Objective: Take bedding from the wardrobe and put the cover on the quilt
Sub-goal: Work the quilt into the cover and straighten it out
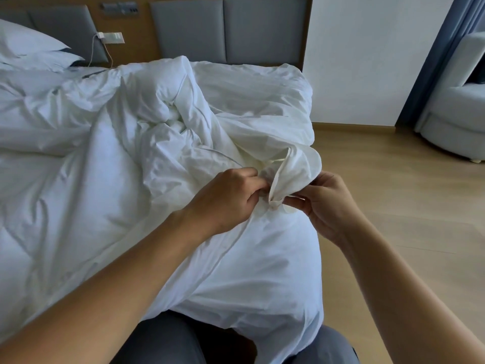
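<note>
As our hands meet at the near right corner of the bed [31, 80], our left hand [231, 198] pinches a bunched fabric corner [282, 179] with curled fingers. Our right hand [328, 203] grips the same fabric corner from the other side, thumb and fingers closed on it. We cannot tell for certain whether that piece belongs to the cover or to the quilt. The quilt [65, 193], white with stitched lines, lies spread and creased over the bed's left and middle. The cover [249, 95] is heaped along the bed's right side, up toward the headboard [189, 30]. A pillow [31, 46] rests at the bed's far left end, and wooden floor [393, 206] runs along the bed's right side.
</note>
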`<act>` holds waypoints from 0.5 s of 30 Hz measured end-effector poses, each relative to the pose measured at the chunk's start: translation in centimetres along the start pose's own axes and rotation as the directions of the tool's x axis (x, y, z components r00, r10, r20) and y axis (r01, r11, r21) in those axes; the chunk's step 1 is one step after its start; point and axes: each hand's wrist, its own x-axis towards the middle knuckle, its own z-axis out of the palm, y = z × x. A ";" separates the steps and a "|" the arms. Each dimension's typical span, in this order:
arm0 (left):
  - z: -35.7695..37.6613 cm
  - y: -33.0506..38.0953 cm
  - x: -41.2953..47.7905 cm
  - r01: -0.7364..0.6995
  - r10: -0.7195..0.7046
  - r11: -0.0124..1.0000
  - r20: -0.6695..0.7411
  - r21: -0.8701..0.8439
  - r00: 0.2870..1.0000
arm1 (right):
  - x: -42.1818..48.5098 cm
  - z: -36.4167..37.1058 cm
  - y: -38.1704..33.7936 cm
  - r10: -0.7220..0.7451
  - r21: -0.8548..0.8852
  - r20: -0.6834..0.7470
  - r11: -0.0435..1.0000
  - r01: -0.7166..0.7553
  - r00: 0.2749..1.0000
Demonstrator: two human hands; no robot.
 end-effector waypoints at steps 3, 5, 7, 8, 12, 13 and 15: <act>0.7 0.0 -0.3 0.032 -0.032 0.995 -0.004 -0.097 0.999 | 0.1 0.4 0.3 0.017 -0.056 0.030 0.998 -0.016 0.999; 1.3 -0.2 -0.7 0.072 -0.076 0.977 -0.015 -0.200 0.997 | 0.3 0.6 0.2 0.071 -0.079 0.040 0.995 -0.068 0.997; 1.9 -0.6 -1.3 0.142 -0.153 0.930 -0.006 -0.339 0.988 | 0.5 0.8 0.0 0.152 -0.115 0.052 0.983 -0.145 0.987; 2.1 -0.7 -1.5 0.187 -0.194 0.895 0.023 -0.405 0.981 | 0.6 0.9 -0.2 0.189 -0.146 0.052 0.973 -0.180 0.981; 3.1 -0.8 -2.3 0.326 -0.322 0.699 0.128 -0.636 0.938 | 0.6 1.4 -0.7 0.272 -0.305 0.082 0.923 -0.236 0.959; 3.1 -0.7 -2.4 0.360 -0.358 0.600 0.163 -0.715 0.920 | 0.5 1.6 -0.7 0.283 -0.344 0.095 0.909 -0.235 0.954; 2.8 -0.6 -2.1 0.436 -0.412 0.438 0.256 -0.786 0.875 | 0.4 2.1 -0.6 0.281 -0.397 0.100 0.891 -0.221 0.954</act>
